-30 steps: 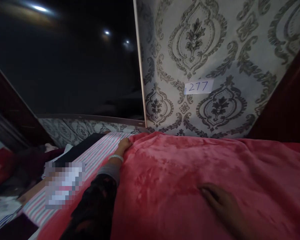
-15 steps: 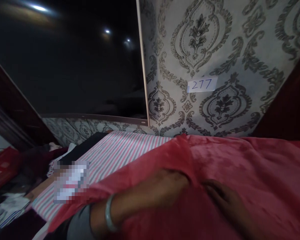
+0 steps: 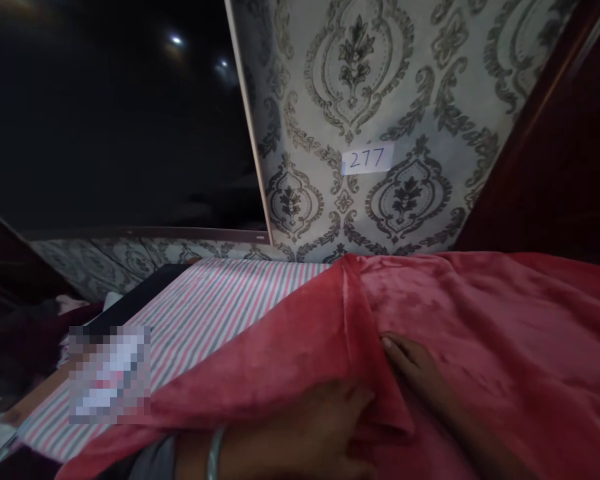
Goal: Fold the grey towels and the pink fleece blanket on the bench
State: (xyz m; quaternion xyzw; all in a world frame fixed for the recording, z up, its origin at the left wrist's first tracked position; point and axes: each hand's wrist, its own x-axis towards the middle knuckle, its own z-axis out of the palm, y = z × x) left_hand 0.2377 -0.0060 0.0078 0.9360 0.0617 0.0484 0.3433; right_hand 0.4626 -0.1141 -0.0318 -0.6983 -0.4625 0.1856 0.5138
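A plush red blanket (image 3: 485, 333) lies over the bedding, its left part turned back into a flap (image 3: 300, 333) with a seamed edge. My left hand (image 3: 325, 420), with a pale bangle (image 3: 214, 453) at the wrist, is on the lower part of this flap. Its fingers are curled on the cloth, somewhat blurred. Just right of the flap's edge, my right hand (image 3: 417, 370) has its fingertips closed at the cloth. Some of its fingers are hidden. Striped pink, grey and white fabric (image 3: 220, 300) shows left of the flap.
A large dark screen (image 3: 120, 133) hangs on the patterned wall (image 3: 350, 113), beside a paper label reading 277 (image 3: 368, 159). Dark wood (image 3: 545, 160) stands at the right. Black cloth (image 3: 140, 297) and a pixelated patch lie at the left; other clothes are dim.
The view has shifted, so the wall and screen sit further left. More of the turned-back flap shows between my hands. My left hand has moved down and toward me, apart from the right.
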